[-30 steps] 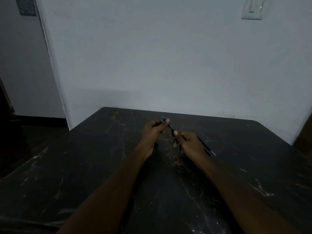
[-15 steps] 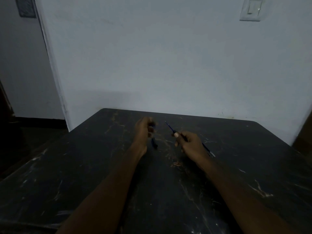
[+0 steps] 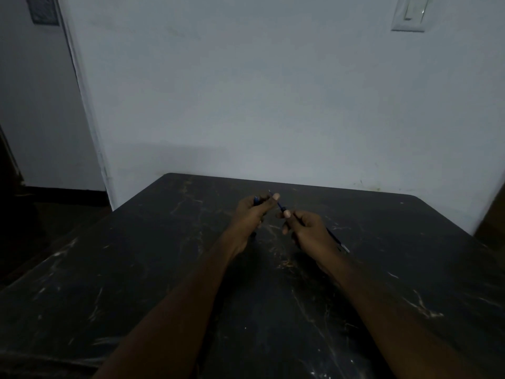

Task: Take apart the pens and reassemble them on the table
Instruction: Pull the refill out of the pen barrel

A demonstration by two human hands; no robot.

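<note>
- Over the far half of the black, pale-veined table [image 3: 136, 269], both of my bare hands hang close together but not touching.
- My left hand [image 3: 250, 217] is curled round a dark blue tubular pen piece [image 3: 256, 200]. Its blue end pokes out above my fingers, and a dark end shows below the fist.
- My left thumb stretches out to the right, nail upward.
- My right hand [image 3: 308, 228] pinches a thin blue pen rod [image 3: 280, 205] between thumb and forefinger, with the other fingers curled beneath.
- That rod slants, its fine tip pointing up and away to the left, just beside my left thumb tip. I cannot tell whether they touch.
- Its back end, pale at the very tip, sticks out past my right hand, low over the table.
- Dim light keeps me from telling whether the rod is a bare refill or a slim pen body.
- Behind the table stands a plain white wall [image 3: 273, 105] with a white light switch [image 3: 408, 12] at the upper right.
</note>
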